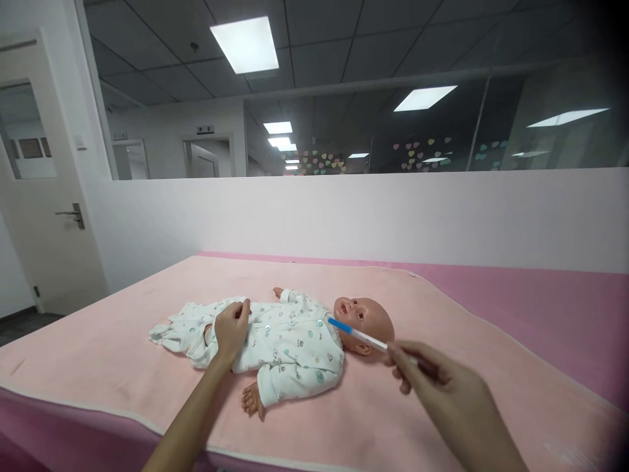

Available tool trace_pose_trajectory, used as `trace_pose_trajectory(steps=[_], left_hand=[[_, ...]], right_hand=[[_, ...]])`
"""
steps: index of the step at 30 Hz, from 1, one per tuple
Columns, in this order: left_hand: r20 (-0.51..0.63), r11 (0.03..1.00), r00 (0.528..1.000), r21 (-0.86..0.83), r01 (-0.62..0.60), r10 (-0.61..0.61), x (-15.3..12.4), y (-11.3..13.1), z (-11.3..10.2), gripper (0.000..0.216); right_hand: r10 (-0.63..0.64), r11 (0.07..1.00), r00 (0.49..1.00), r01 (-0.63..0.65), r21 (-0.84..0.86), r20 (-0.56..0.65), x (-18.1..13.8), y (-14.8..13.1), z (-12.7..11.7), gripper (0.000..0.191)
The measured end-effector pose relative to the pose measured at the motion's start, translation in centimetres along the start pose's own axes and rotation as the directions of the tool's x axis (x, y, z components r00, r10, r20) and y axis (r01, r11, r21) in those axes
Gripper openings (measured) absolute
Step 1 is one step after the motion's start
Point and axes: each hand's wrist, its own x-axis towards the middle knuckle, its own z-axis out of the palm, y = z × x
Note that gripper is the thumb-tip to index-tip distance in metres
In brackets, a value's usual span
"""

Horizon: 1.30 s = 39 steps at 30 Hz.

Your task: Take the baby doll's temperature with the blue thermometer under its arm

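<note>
A baby doll (289, 341) in a white patterned romper lies on its back on a pink blanket (122, 367), head (366, 321) to the right. My left hand (232, 331) rests on the doll's belly, its fingers curled onto the romper fabric. My right hand (432, 380) pinches a thin white thermometer (358, 334) with a blue tip. The tip points at the doll's neck, close to its chin.
The blanket covers a bed with a darker pink sheet (540, 308) showing at the right and front. A white half wall (344, 216) with glass above runs behind the bed. A white door (39, 196) stands at the left.
</note>
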Motion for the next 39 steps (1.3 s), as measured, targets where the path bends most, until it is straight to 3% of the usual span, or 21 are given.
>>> trace_pose_trajectory(steps=[3, 5, 6, 10, 12, 15, 18, 21, 24, 28, 31, 33, 36, 39], left_hand=[[0.012, 1.000, 1.000, -0.012, 0.004, -0.004, 0.0, -0.1, 0.1, 0.039], [0.024, 1.000, 1.000, -0.015, 0.004, -0.004, 0.0, 0.0, 0.1, 0.040], [0.026, 1.000, 1.000, -0.019, 0.004, -0.004, 0.0, 0.0, 0.1, 0.040], [0.031, 0.999, 0.999, -0.036, 0.006, -0.005, 0.0, 0.1, 0.0, 0.039], [0.044, 1.000, 0.999, -0.030, 0.007, -0.006, 0.0, 0.2, 0.0, 0.040], [0.054, 1.000, 0.999, -0.022, 0.003, -0.002, 0.0, 0.2, 0.0, 0.042], [0.058, 1.000, 0.998, -0.018, -0.004, 0.005, 0.0, 0.2, 0.0, 0.043], [0.068, 1.000, 0.998, -0.015, -0.012, 0.013, 0.0, 0.1, 0.1, 0.043], [0.084, 1.000, 0.996, -0.016, -0.017, 0.018, 0.1, 0.1, 0.1, 0.042], [0.087, 1.000, 0.996, -0.024, -0.013, 0.015, 0.1, 0.2, 0.0, 0.042], [0.082, 1.000, 0.996, -0.020, -0.013, 0.015, 0.1, 0.1, 0.1, 0.042], [0.078, 1.000, 0.997, -0.015, -0.011, 0.012, 0.1, 0.1, 0.2, 0.042], [0.081, 1.000, 0.997, -0.017, -0.008, 0.009, 0.1, 0.0, 0.2, 0.043], [0.083, 1.000, 0.997, -0.019, -0.008, 0.009, 0.1, 0.2, 0.1, 0.043]], right_hand=[[-0.125, 0.914, 0.984, 0.164, 0.371, -0.128, 3.6, -2.8, -1.3, 0.018], [-0.201, 0.768, 0.971, 0.237, 0.595, -0.127, 5.6, -4.2, -0.6, 0.021], [-0.246, 0.746, 0.967, 0.234, 0.623, -0.069, 6.3, -4.8, 0.2, 0.026], [-0.304, 0.878, 0.937, 0.207, 0.431, 0.171, 6.8, -5.7, 4.2, 0.027], [-0.287, 0.905, 0.945, 0.214, 0.367, 0.157, 6.2, -5.7, 5.0, 0.021], [-0.262, 0.861, 0.955, 0.165, 0.482, 0.142, 5.2, -5.4, 4.9, 0.024], [-0.293, 0.824, 0.932, 0.133, 0.551, 0.214, 4.1, -5.2, 5.1, 0.036], [-0.347, 0.855, 0.904, 0.195, 0.480, 0.251, 3.1, -5.3, 5.6, 0.030], [-0.317, 0.845, 0.924, 0.172, 0.507, 0.215, 2.4, -5.7, 5.2, 0.020], [-0.243, 0.750, 0.937, 0.017, 0.661, 0.251, 2.3, -5.7, 5.2, 0.031], [-0.293, 0.837, 0.924, 0.122, 0.533, 0.247, 2.2, -5.7, 5.9, 0.033], [-0.321, 0.863, 0.933, 0.218, 0.456, 0.162, 1.9, -6.0, 5.6, 0.026], [-0.309, 0.833, 0.951, 0.267, 0.485, 0.008, 1.7, -6.6, 3.9, 0.017], [-0.315, 0.788, 0.949, 0.240, 0.567, 0.035, 2.1, -6.6, 2.9, 0.028]])
